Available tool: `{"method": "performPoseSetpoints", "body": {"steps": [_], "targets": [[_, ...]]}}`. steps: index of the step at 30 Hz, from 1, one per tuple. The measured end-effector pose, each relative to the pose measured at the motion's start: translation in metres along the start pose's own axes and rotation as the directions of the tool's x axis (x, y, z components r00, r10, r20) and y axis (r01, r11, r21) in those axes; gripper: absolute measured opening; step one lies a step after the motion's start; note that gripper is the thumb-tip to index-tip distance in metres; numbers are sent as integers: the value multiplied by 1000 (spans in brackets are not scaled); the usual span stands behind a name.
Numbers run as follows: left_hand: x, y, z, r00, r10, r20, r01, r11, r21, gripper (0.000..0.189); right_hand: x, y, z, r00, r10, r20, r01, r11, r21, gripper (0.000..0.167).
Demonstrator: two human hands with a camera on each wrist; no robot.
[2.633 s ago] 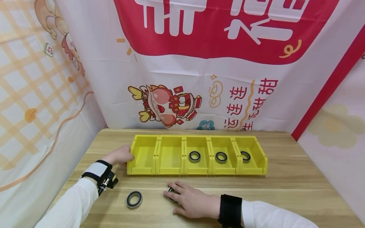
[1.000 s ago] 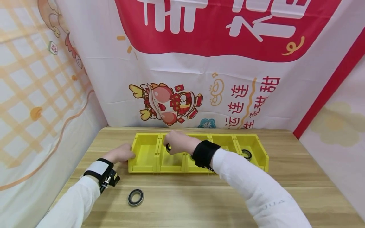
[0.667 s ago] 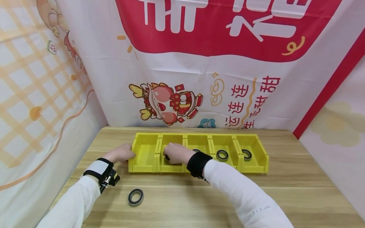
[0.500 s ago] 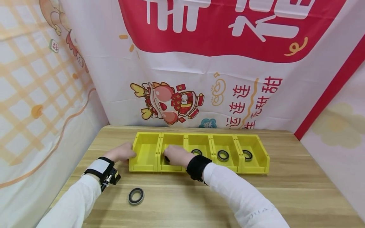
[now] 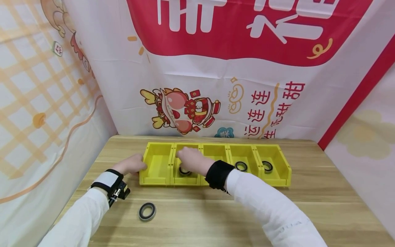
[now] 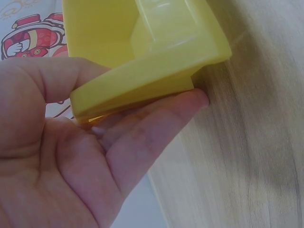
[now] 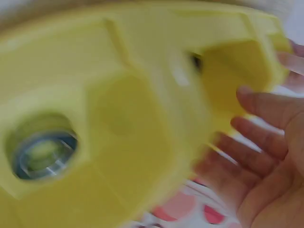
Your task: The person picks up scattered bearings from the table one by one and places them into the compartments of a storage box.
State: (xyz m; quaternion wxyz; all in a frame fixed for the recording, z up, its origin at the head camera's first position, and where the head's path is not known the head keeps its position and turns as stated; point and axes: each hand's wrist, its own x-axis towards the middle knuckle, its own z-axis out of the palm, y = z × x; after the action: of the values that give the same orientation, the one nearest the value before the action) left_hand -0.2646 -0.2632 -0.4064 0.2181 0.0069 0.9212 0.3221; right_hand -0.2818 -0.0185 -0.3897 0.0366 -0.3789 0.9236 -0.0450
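Observation:
A row of joined yellow storage bins (image 5: pixel 156 166) stands on the wooden table. My left hand (image 5: pixel 133 164) grips the outer wall of the leftmost bin, thumb over its rim and fingers along the outside in the left wrist view. My right hand (image 5: pixel 192 160) hovers over the second bin from the left. Its fingers are apart with nothing between them in the right wrist view. Below it a ball bearing (image 5: pixel 184 173) lies in that bin, partly covered by the hand. Another bearing (image 5: pixel 143 214) lies on the table in front of the bins.
The two bins at the right each hold a bearing, one bearing (image 5: pixel 241 171) in the fourth bin and one bearing (image 5: pixel 270 169) in the fifth. My right wrist and sleeve cover part of the middle bin. A printed cloth (image 5: pixel 182 72) hangs behind the table (image 5: pixel 216 219).
My right hand covered a bearing on the table, carried it into the second bin and let go; now it has risen a little above it. The left hand keeps its grip.

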Motion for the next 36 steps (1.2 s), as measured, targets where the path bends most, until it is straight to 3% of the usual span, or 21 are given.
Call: {"method": "performPoseSetpoints", "body": {"steps": [5, 10, 13, 18, 26, 36], "targets": [[1, -1, 0, 1000, 4, 9, -4, 1000, 2, 32, -14, -23, -30, 995, -57, -85, 55, 998, -24, 41], [0, -2, -1, 999, 30, 25, -30, 1000, -5, 26, -31, -47, -34, 973, -191, -129, 177, 978, -110, 68], [-1, -2, -1, 998, 57, 28, -57, 998, -16, 21, -40, -61, -23, 954, -267, -133, 246, 956, -159, 77], [-1, -3, 1, 995, 91, 32, -89, 994, -63, 22, -51, -79, 13, 935, -346, -73, 330, 928, -173, 76], [-1, -2, 0, 997, 64, 39, -62, 996, -58, 27, -54, -100, 67, 928, -367, 65, 373, 921, -111, 71], [2, -3, -1, 1000, 9, 27, -9, 1000, -16, 29, -47, -112, 90, 921, -347, 178, 369, 923, -112, 67]]}}
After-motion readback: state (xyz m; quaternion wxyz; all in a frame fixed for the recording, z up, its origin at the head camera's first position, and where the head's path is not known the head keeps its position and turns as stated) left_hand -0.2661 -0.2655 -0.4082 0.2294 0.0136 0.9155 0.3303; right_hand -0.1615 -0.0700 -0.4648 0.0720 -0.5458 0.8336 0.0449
